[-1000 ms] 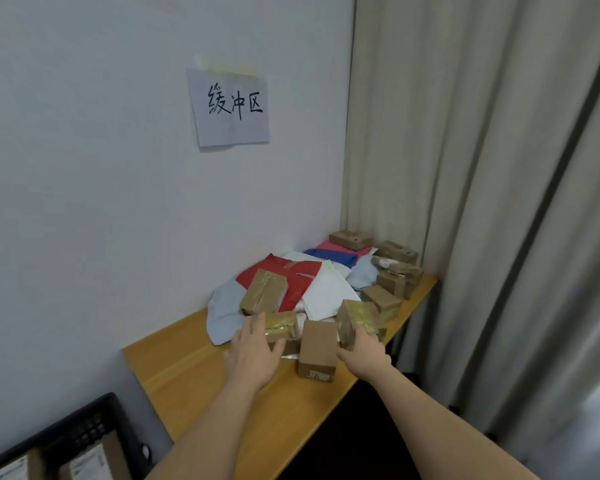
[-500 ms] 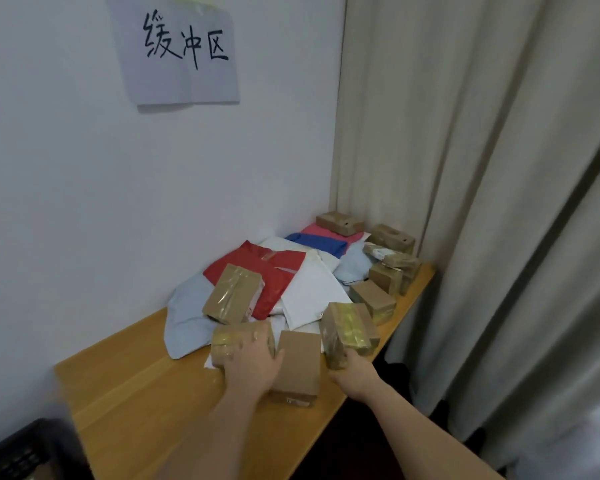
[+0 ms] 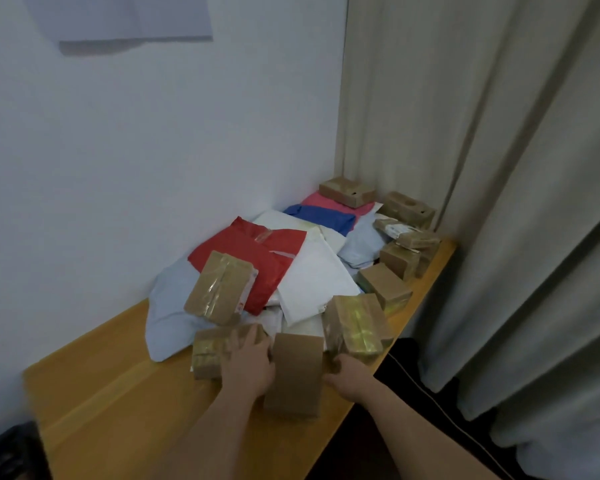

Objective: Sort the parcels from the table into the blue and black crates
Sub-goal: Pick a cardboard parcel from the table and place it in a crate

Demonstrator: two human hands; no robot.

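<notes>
A pile of parcels lies on the wooden table: brown taped boxes and red, white, blue and pink mailer bags. My left hand grips a taped brown box at the pile's near left. My right hand holds another taped brown box from below at the near right. A plain brown box stands between my two hands. A corner of the black crate shows at the bottom left. The blue crate is out of view.
A white wall runs behind the table with a paper sheet stuck on it. Beige curtains hang at the right. More boxes line the table's right edge. A dark cable runs along the floor.
The camera has come closer and tilted down. Both hands have closed on their boxes; the right-hand box has shifted slightly toward me. The black crate has slid almost out of view.
</notes>
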